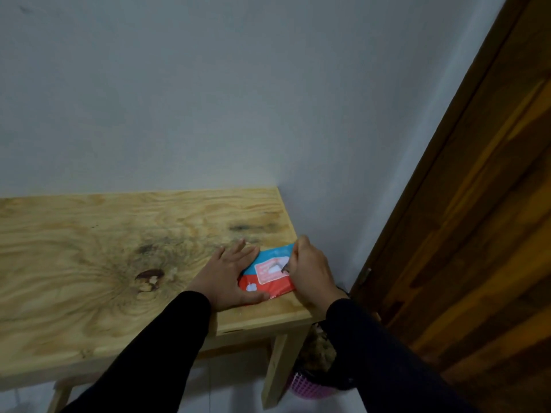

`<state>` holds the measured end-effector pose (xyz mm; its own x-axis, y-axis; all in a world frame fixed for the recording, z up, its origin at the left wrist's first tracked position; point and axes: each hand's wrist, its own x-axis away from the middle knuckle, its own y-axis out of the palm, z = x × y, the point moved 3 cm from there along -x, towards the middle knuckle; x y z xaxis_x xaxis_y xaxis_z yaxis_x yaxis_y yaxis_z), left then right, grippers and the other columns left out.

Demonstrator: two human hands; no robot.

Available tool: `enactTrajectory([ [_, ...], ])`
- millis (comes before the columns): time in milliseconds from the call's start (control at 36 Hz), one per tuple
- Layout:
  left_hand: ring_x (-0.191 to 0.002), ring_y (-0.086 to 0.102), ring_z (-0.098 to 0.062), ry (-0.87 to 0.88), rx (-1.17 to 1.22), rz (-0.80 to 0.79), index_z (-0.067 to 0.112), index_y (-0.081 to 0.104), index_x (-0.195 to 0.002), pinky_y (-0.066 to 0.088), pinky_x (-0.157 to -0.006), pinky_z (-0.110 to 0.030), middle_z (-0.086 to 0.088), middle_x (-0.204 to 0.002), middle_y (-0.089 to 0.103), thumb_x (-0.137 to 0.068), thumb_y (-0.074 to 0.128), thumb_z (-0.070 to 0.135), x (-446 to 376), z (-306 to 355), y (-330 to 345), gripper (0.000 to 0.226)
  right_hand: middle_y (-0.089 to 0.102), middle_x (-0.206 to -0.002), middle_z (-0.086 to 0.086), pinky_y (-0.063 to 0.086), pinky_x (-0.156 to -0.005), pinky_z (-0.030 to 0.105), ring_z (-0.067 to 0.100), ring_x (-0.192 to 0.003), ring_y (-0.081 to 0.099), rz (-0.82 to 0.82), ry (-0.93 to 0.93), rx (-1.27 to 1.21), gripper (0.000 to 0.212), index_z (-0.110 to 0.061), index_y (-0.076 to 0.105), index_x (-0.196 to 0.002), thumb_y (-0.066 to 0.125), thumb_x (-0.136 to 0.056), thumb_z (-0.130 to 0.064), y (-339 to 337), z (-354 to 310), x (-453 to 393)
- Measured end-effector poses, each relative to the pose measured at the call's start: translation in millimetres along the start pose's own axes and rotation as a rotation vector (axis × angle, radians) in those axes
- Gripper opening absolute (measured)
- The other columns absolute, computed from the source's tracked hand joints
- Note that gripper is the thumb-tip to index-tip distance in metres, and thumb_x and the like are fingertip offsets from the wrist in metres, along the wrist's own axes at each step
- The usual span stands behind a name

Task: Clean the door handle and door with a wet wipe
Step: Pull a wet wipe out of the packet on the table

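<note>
- Here, a blue and red wet wipe pack (269, 271) lies flat on the near right corner of a light wooden table (119, 248).
- The left hand (228, 277) lies flat and open, fingers spread, pressing down on the left end of the pack.
- The right hand (310, 271) is curled at the right side of the pack, its fingertips pinched together at the pale label on top (what they hold is too small to tell).
- Both arms wear black sleeves.
- The brown wooden door (477, 234) stands on the right, well apart from the pack.
- A pink basket (307, 387) sits on the floor under the table corner.
</note>
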<state>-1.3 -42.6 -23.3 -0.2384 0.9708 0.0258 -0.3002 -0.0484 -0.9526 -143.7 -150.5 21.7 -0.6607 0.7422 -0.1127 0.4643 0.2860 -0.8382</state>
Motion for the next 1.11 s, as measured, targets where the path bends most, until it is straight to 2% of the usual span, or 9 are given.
enactTrajectory([
  [83,-0.145,-0.004,-0.008,0.002,0.003,0.006,0.026,0.008,-0.152,-0.005,-0.117,-0.038,0.009,-0.159,0.011,-0.054,0.027,0.094,-0.6,0.1,0.6,0.121,0.052,-0.102,0.006,0.049,-0.068,0.031,0.022,-0.088,0.055,-0.081,-0.131,-0.016,0.022,-0.027,0.051,-0.113,0.041,-0.095,-0.019,2.1,-3.5,0.8],
  [222,-0.145,-0.005,-0.008,0.004,-0.003,0.007,0.025,0.008,-0.152,-0.006,-0.117,-0.038,0.009,-0.159,0.011,-0.056,0.031,0.093,0.8,0.9,-0.5,0.120,0.047,-0.099,0.006,0.047,-0.073,0.031,0.022,-0.092,0.053,-0.156,-0.168,0.082,0.027,-0.018,0.068,-0.093,0.041,-0.093,-0.015,1.8,-3.5,-9.2],
  [361,-0.145,-0.004,-0.008,0.009,0.008,0.023,0.025,0.011,-0.152,-0.007,-0.115,-0.035,0.008,-0.158,0.013,-0.059,0.036,0.090,1.6,1.8,-1.5,0.116,0.051,-0.106,0.003,0.049,-0.078,0.032,0.019,-0.097,0.053,-0.178,-0.191,0.166,0.027,-0.017,0.067,-0.100,0.049,-0.089,-0.035,-0.6,-9.3,-8.9],
  [500,-0.145,-0.003,-0.008,-0.017,0.031,0.015,0.027,0.010,-0.152,-0.008,-0.116,-0.035,0.008,-0.159,0.012,-0.069,0.051,0.079,3.6,4.1,-3.5,0.106,0.047,-0.113,0.000,0.048,-0.084,0.030,0.016,-0.107,0.047,-0.172,-0.243,0.237,0.020,-0.018,0.062,-0.105,0.056,-0.090,-0.029,4.7,-14.9,-6.2],
  [611,-0.145,-0.005,-0.007,-0.004,0.039,0.006,0.029,0.008,-0.151,-0.007,-0.118,-0.037,0.010,-0.159,0.011,-0.055,0.031,0.094,2.8,2.3,-2.4,0.118,0.046,-0.113,0.004,0.047,-0.087,0.035,0.020,-0.108,0.045,-0.168,-0.261,0.295,0.018,-0.014,0.062,-0.104,0.054,-0.090,-0.023,9.1,-19.3,-9.6],
  [722,-0.145,-0.005,-0.007,-0.003,0.039,0.012,0.030,0.007,-0.151,-0.006,-0.118,-0.038,0.010,-0.159,0.010,-0.048,0.021,0.099,1.6,2.2,-1.6,0.125,0.045,-0.115,0.006,0.047,-0.090,0.038,0.022,-0.109,0.045,-0.170,-0.263,0.400,0.030,-0.011,0.055,-0.115,0.058,-0.088,-0.023,16.9,-22.5,-9.1],
  [889,-0.145,-0.005,-0.006,-0.009,0.038,0.010,0.030,0.007,-0.151,-0.008,-0.115,-0.035,0.010,-0.158,0.012,-0.061,0.042,0.088,2.2,1.7,-1.4,0.113,0.040,-0.124,0.008,0.041,-0.094,0.039,0.023,-0.113,0.039,-0.209,-0.307,0.498,0.051,-0.012,0.045,-0.125,0.064,-0.083,-0.034,28.2,-21.7,-8.2],
  [972,-0.145,-0.004,-0.007,-0.010,0.035,0.002,0.029,0.008,-0.151,-0.009,-0.115,-0.034,0.010,-0.158,0.012,-0.056,0.038,0.092,2.0,2.2,-2.2,0.117,0.039,-0.124,0.008,0.039,-0.095,0.039,0.025,-0.114,0.037,-0.225,-0.297,0.459,0.042,-0.013,0.046,-0.122,0.058,-0.086,-0.028,27.5,-17.2,-9.2],
  [1111,-0.145,-0.004,-0.007,0.012,0.040,0.012,0.027,0.010,-0.152,-0.007,-0.117,-0.036,0.009,-0.158,0.014,-0.054,0.034,0.094,1.8,0.8,-2.3,0.121,0.041,-0.115,0.005,0.035,-0.094,0.037,0.023,-0.110,0.036,-0.259,-0.208,0.223,0.008,-0.021,0.049,-0.097,0.044,-0.092,-0.018,22.2,-6.7,-13.4],
])
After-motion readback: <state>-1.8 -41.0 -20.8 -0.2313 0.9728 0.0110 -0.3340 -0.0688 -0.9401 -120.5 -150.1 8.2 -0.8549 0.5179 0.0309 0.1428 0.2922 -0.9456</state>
